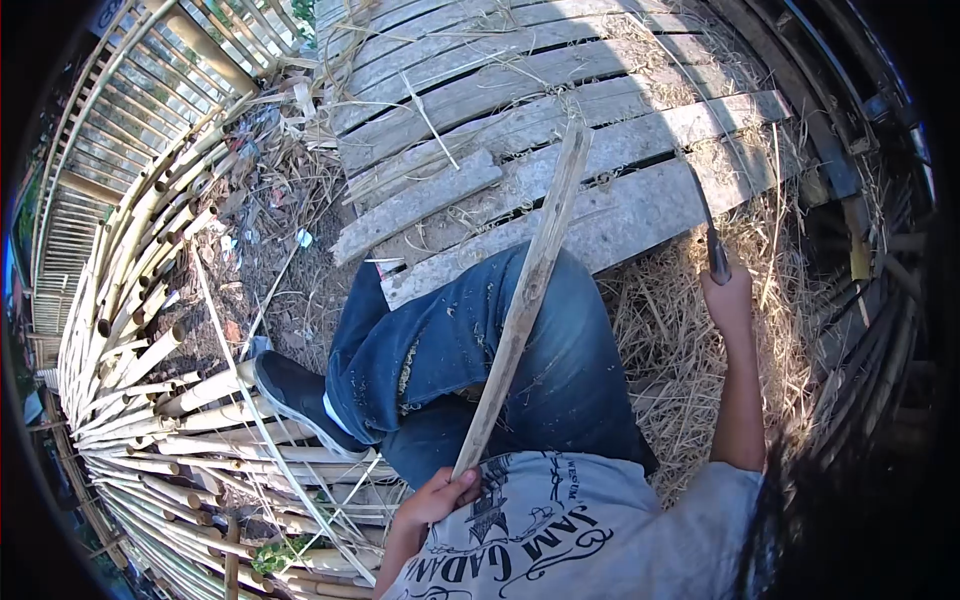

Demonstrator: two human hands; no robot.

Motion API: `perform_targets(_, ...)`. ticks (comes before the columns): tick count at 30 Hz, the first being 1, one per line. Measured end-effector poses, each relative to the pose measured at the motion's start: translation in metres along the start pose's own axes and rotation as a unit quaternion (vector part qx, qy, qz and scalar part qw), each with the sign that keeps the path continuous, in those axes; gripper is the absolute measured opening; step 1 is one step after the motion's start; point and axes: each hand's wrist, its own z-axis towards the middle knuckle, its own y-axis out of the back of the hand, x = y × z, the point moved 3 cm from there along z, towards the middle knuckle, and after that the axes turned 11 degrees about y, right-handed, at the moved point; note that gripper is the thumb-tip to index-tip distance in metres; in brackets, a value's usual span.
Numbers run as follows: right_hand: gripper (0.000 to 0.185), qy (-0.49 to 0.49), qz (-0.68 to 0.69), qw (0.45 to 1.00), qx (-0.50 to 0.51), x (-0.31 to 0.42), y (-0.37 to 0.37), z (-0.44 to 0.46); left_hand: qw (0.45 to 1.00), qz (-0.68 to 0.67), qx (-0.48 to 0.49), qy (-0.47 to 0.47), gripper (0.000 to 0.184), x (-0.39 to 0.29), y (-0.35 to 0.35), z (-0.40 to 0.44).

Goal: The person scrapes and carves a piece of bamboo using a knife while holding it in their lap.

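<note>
My left hand (438, 497) is closed around the near end of a long, flat wooden stick (527, 300) by my shirt. The stick slants up across my jeans (450, 330), its far end over the plank platform. In my right hand (728, 295), out to the right above the straw, the fingers wrap the dark handle of a machete (715, 240). Its narrow, dark, curved blade points away from me over the planks. Stick and blade are well apart.
A weathered plank platform (640, 215) with gaps and a loose short board (420, 205) lies ahead. Cut bamboo poles (200, 440) are stacked at left, below a bamboo fence (130, 130). Straw shavings (680, 370) cover the ground at right. My boot (305, 400) rests near the poles.
</note>
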Motion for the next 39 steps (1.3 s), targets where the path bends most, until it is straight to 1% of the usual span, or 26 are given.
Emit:
perform_targets(1,0.019,0.029,-0.012,0.999,0.027,0.021,-0.005,-0.014,1.000,0.005,-0.004,-0.011,0.039,0.003,0.002,0.003)
perform_targets(3,0.018,0.112,-0.017,0.993,0.043,0.067,-0.013,-0.029,0.999,0.038,-0.017,0.008,0.040,0.004,0.002,0.001)
perform_targets(4,0.018,0.108,-0.012,0.993,0.041,0.075,-0.018,-0.030,0.997,0.065,-0.033,0.018,0.040,0.004,0.004,0.001)
perform_targets(6,0.017,0.212,-0.052,0.972,0.081,0.093,-0.032,-0.027,0.994,0.099,-0.037,0.014,0.039,0.003,0.006,0.001)
perform_targets(7,0.018,0.209,-0.064,0.971,0.097,0.099,-0.037,-0.022,0.991,0.126,-0.038,0.009,0.039,0.002,0.004,0.001)
perform_targets(8,0.018,0.210,-0.064,0.970,0.101,0.098,-0.040,-0.015,0.992,0.123,-0.039,0.010,0.039,0.002,0.001,-0.001)
perform_targets(10,0.017,0.256,-0.082,0.959,0.090,0.096,-0.044,0.003,0.991,0.109,-0.067,0.042,0.039,-0.006,-0.009,-0.004)
perform_targets(12,0.015,0.255,-0.064,0.960,0.101,0.099,-0.044,0.019,0.990,0.100,-0.086,0.041,0.039,0.000,-0.013,-0.004)
perform_targets(14,0.016,0.264,-0.092,0.954,0.105,0.101,-0.045,0.035,0.989,0.096,-0.103,0.040,0.039,0.000,-0.015,-0.005)
perform_targets(15,0.016,0.288,-0.102,0.948,0.087,0.094,-0.051,0.044,0.988,0.099,-0.107,0.043,0.039,-0.003,-0.017,-0.007)
perform_targets(20,0.018,0.298,-0.129,0.944,0.058,0.093,-0.051,0.061,0.984,0.118,-0.126,0.047,0.038,-0.002,-0.020,-0.007)
perform_targets(23,0.019,0.298,-0.152,0.941,0.056,0.093,-0.047,0.067,0.986,0.101,-0.131,-0.010,0.037,-0.005,-0.025,-0.006)
perform_targets(25,0.022,0.102,-0.134,0.986,0.011,0.066,-0.029,0.085,0.985,0.127,-0.114,-0.006,0.035,0.000,-0.023,-0.008)
perform_targets(26,0.030,-0.022,-0.161,0.986,0.031,0.029,-0.008,0.110,0.984,0.128,-0.119,-0.022,0.035,0.009,-0.020,-0.011)
perform_targets(27,0.036,-0.077,-0.170,0.981,-0.059,-0.006,0.018,0.111,0.986,0.119,-0.115,-0.034,0.035,0.025,-0.014,-0.017)
perform_targets(28,0.035,-0.060,-0.183,0.980,-0.047,-0.030,0.044,0.108,0.986,0.108,-0.116,-0.055,0.035,0.032,-0.008,-0.017)
perform_targets(29,0.033,-0.077,-0.193,0.977,-0.049,-0.040,0.062,0.101,0.988,0.062,-0.129,-0.060,0.040,0.033,-0.009,-0.016)
perform_targets(30,0.031,-0.066,-0.180,0.978,-0.078,-0.048,0.070,0.089,0.987,0.050,-0.134,-0.079,0.040,0.028,-0.006,-0.012)
perform_targets(31,0.030,-0.053,-0.157,0.982,-0.090,-0.035,0.071,0.069,0.993,0.019,-0.097,-0.061,0.043,0.031,-0.003,-0.009)
perform_targets(32,0.030,-0.049,-0.147,0.977,-0.146,-0.030,0.066,0.049,0.998,-0.009,-0.052,-0.040,0.045,0.034,0.000,-0.003)
perform_targets(33,0.029,-0.048,-0.106,0.987,-0.109,-0.030,0.054,0.037,0.998,0.007,-0.018,-0.058,0.047,0.035,0.007,0.004)
perform_targets(34,0.027,-0.052,-0.063,0.994,-0.071,-0.029,0.043,0.026,0.998,0.004,-0.008,-0.059,0.047,0.029,0.008,0.006)
perform_targets(36,0.025,-0.008,-0.052,0.998,-0.034,-0.005,0.022,-0.003,0.995,-0.001,0.018,0.094,0.046,0.016,0.004,-0.001)
perform_targets(37,0.023,0.045,-0.050,0.997,-0.031,0.012,0.012,-0.013,0.995,0.041,0.023,0.087,0.045,0.006,-0.001,-0.005)
perform_targets(38,0.022,0.098,-0.046,0.994,-0.026,0.028,0.004,-0.022,0.994,0.046,0.022,0.093,0.045,0.004,-0.003,-0.004)
perform_targets(39,0.022,0.091,-0.043,0.995,-0.025,0.042,-0.003,-0.029,0.994,0.069,0.002,0.088,0.045,0.006,-0.004,-0.003)
